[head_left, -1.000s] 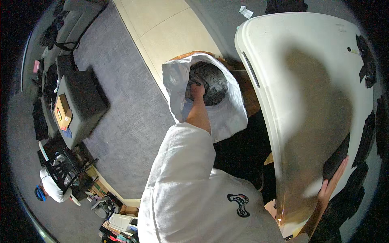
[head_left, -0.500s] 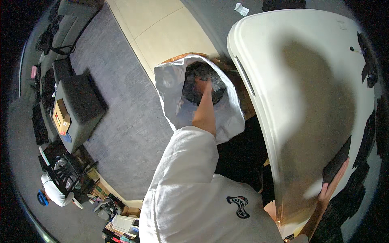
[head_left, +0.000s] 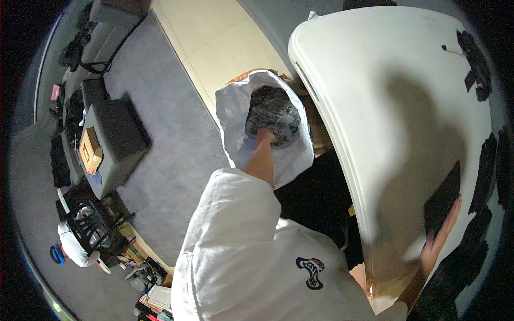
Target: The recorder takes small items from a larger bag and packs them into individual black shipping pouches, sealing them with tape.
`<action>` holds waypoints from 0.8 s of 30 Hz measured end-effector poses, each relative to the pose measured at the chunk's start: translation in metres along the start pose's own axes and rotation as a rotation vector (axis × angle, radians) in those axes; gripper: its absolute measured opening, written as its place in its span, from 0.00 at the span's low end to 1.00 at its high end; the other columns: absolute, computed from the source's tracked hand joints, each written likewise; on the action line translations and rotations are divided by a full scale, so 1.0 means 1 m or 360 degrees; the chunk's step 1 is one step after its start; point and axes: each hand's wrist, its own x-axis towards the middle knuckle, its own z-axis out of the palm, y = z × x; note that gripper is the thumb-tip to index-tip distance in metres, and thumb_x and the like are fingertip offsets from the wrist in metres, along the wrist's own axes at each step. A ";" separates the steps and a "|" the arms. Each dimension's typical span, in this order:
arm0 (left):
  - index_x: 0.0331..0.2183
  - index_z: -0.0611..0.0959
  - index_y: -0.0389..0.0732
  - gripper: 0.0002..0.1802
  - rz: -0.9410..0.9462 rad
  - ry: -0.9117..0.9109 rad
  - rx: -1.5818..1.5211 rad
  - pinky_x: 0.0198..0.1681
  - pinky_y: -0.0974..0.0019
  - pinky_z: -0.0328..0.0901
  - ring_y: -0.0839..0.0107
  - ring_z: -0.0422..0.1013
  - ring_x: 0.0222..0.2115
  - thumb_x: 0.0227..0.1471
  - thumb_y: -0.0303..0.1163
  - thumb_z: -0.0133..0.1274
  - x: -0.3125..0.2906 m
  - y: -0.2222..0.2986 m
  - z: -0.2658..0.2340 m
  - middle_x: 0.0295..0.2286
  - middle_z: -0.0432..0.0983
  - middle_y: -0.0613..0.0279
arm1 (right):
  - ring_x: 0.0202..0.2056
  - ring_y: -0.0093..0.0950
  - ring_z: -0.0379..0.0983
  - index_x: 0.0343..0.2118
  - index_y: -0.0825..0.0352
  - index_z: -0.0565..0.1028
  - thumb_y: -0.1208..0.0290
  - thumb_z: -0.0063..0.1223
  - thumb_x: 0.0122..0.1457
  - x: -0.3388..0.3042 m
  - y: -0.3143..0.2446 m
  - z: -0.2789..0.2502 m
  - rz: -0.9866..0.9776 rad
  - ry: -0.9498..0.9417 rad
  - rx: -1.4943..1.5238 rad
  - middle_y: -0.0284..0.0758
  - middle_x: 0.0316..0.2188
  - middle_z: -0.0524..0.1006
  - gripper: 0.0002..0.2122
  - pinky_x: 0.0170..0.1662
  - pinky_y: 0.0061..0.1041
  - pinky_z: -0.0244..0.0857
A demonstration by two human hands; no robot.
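Material (head_left: 270, 107), dark, is lying inside a white sack (head_left: 292, 167) beyond the left hand (head_left: 264, 136), grip impossible to tell; the right hand (head_left: 438, 241) is resting outstretched against a dark sheet (head_left: 442, 199)

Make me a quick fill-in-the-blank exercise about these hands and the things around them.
1. The ____ hand reaches into an open-topped white bag.
2. The other hand lies along a flat black piece on a large ____, round-cornered tabletop.
3. A brown cardboard box sits on a ____, block-shaped ottoman.

Missing words: left; white; grey.
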 end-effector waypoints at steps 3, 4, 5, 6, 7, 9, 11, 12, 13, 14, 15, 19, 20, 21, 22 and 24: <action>0.54 0.80 0.34 0.36 -0.0013 -0.0158 0.0242 0.56 0.55 0.71 0.52 0.73 0.56 0.45 0.41 0.67 -0.014 -0.007 -0.061 0.57 0.73 0.48 | 0.73 0.50 0.41 0.72 0.72 0.48 0.50 0.40 0.65 -0.006 0.024 0.021 -0.0089 0.0222 0.0158 0.51 0.73 0.47 0.39 0.74 0.49 0.31; 0.53 0.80 0.35 0.36 0.0173 -0.0138 0.0353 0.55 0.55 0.71 0.53 0.75 0.53 0.42 0.40 0.68 -0.031 0.015 -0.080 0.54 0.76 0.47 | 0.73 0.51 0.41 0.72 0.70 0.48 0.52 0.42 0.65 -0.018 0.039 0.025 -0.0065 0.0242 0.0369 0.50 0.73 0.47 0.38 0.74 0.49 0.31; 0.53 0.81 0.36 0.37 0.0369 -0.0105 0.0480 0.54 0.54 0.71 0.53 0.77 0.50 0.40 0.39 0.69 -0.048 0.033 -0.101 0.51 0.79 0.46 | 0.73 0.51 0.41 0.72 0.68 0.49 0.53 0.43 0.66 -0.029 0.048 0.027 -0.0031 0.0286 0.0585 0.50 0.73 0.48 0.37 0.74 0.50 0.32; 0.54 0.80 0.37 0.38 0.0477 -0.0141 0.0180 0.52 0.54 0.72 0.52 0.78 0.49 0.39 0.38 0.68 -0.053 0.011 -0.130 0.50 0.79 0.45 | 0.74 0.47 0.40 0.73 0.63 0.49 0.48 0.40 0.66 -0.012 0.038 0.026 -0.0096 0.0280 0.0228 0.46 0.74 0.47 0.37 0.74 0.49 0.31; 0.55 0.80 0.38 0.39 0.0593 -0.0187 -0.0104 0.50 0.54 0.72 0.52 0.79 0.47 0.37 0.37 0.68 -0.060 -0.009 -0.157 0.48 0.80 0.45 | 0.74 0.44 0.39 0.74 0.59 0.48 0.42 0.37 0.67 0.007 0.021 0.024 -0.0133 0.0262 -0.0129 0.42 0.74 0.46 0.38 0.74 0.49 0.31; 0.57 0.78 0.41 0.40 0.0853 0.0080 -0.0109 0.48 0.55 0.73 0.52 0.80 0.44 0.39 0.38 0.67 -0.122 0.012 -0.191 0.45 0.81 0.43 | 0.74 0.44 0.38 0.74 0.59 0.48 0.43 0.41 0.66 -0.003 0.006 0.021 0.0124 0.0207 -0.0016 0.40 0.75 0.46 0.39 0.74 0.49 0.31; 0.59 0.77 0.46 0.38 0.0915 0.0099 0.0011 0.46 0.55 0.73 0.56 0.80 0.42 0.42 0.35 0.66 -0.184 0.029 -0.235 0.43 0.82 0.44 | 0.73 0.50 0.39 0.73 0.63 0.49 0.50 0.48 0.65 -0.009 0.009 0.017 0.0158 0.0217 -0.0080 0.47 0.74 0.46 0.39 0.73 0.50 0.32; 0.59 0.77 0.49 0.38 0.0909 0.0025 0.0001 0.45 0.56 0.74 0.58 0.81 0.40 0.43 0.33 0.65 -0.212 0.021 -0.260 0.41 0.83 0.45 | 0.73 0.50 0.39 0.73 0.63 0.49 0.50 0.48 0.65 -0.011 0.008 0.020 0.0208 0.0264 -0.0048 0.47 0.74 0.46 0.39 0.73 0.50 0.32; 0.60 0.76 0.51 0.38 0.0916 -0.0066 -0.0027 0.43 0.57 0.74 0.60 0.81 0.38 0.44 0.32 0.65 -0.238 0.021 -0.280 0.40 0.84 0.46 | 0.74 0.48 0.39 0.73 0.64 0.50 0.51 0.50 0.65 -0.012 0.009 0.015 0.0122 0.0371 0.0070 0.46 0.74 0.46 0.39 0.73 0.50 0.32; 0.59 0.77 0.49 0.36 0.0942 0.0008 0.0033 0.42 0.58 0.74 0.61 0.81 0.36 0.44 0.31 0.64 -0.279 0.025 -0.296 0.37 0.84 0.46 | 0.74 0.46 0.39 0.72 0.64 0.51 0.53 0.51 0.65 -0.018 0.009 0.015 0.0054 0.0467 0.0189 0.45 0.74 0.46 0.38 0.74 0.50 0.33; 0.58 0.79 0.48 0.35 0.0965 0.0087 0.0091 0.40 0.59 0.74 0.63 0.81 0.34 0.44 0.30 0.63 -0.327 0.030 -0.314 0.34 0.85 0.47 | 0.74 0.46 0.39 0.72 0.64 0.51 0.53 0.51 0.65 -0.025 0.011 0.013 0.0118 0.0500 0.0196 0.45 0.74 0.46 0.38 0.74 0.50 0.33; 0.47 0.86 0.39 0.25 0.1024 0.0738 0.0419 0.33 0.63 0.72 0.66 0.80 0.27 0.42 0.26 0.61 -0.488 0.034 -0.356 0.27 0.84 0.50 | 0.74 0.41 0.43 0.70 0.64 0.59 0.60 0.55 0.65 -0.028 0.024 0.008 0.0194 0.0745 0.0867 0.44 0.73 0.49 0.33 0.74 0.48 0.37; 0.48 0.86 0.38 0.25 0.1144 0.0660 0.0408 0.32 0.64 0.72 0.70 0.79 0.28 0.43 0.25 0.61 -0.515 0.039 -0.358 0.28 0.84 0.51 | 0.73 0.40 0.47 0.68 0.63 0.63 0.61 0.55 0.65 -0.032 0.031 0.008 0.0281 0.0814 0.1122 0.44 0.73 0.51 0.30 0.73 0.46 0.42; 0.49 0.85 0.38 0.25 0.1242 0.0589 0.0395 0.31 0.65 0.71 0.74 0.77 0.28 0.44 0.23 0.61 -0.540 0.045 -0.360 0.29 0.84 0.53 | 0.72 0.40 0.51 0.66 0.63 0.66 0.62 0.55 0.65 -0.035 0.035 0.011 0.0345 0.0884 0.1390 0.44 0.72 0.54 0.27 0.72 0.44 0.47; 0.49 0.85 0.38 0.25 0.1265 0.0594 0.0426 0.31 0.65 0.71 0.74 0.77 0.28 0.44 0.23 0.61 -0.571 0.058 -0.360 0.29 0.84 0.53 | 0.72 0.40 0.51 0.66 0.63 0.66 0.62 0.55 0.65 -0.037 0.039 0.012 0.0372 0.0913 0.1395 0.44 0.72 0.54 0.27 0.72 0.44 0.47; 0.46 0.87 0.38 0.25 0.1645 0.0478 0.0515 0.35 0.61 0.73 0.64 0.80 0.27 0.41 0.22 0.60 -0.634 0.085 -0.350 0.29 0.84 0.49 | 0.67 0.39 0.62 0.60 0.63 0.73 0.62 0.57 0.65 -0.042 0.043 0.003 0.0227 0.0939 0.1020 0.44 0.66 0.65 0.22 0.67 0.41 0.58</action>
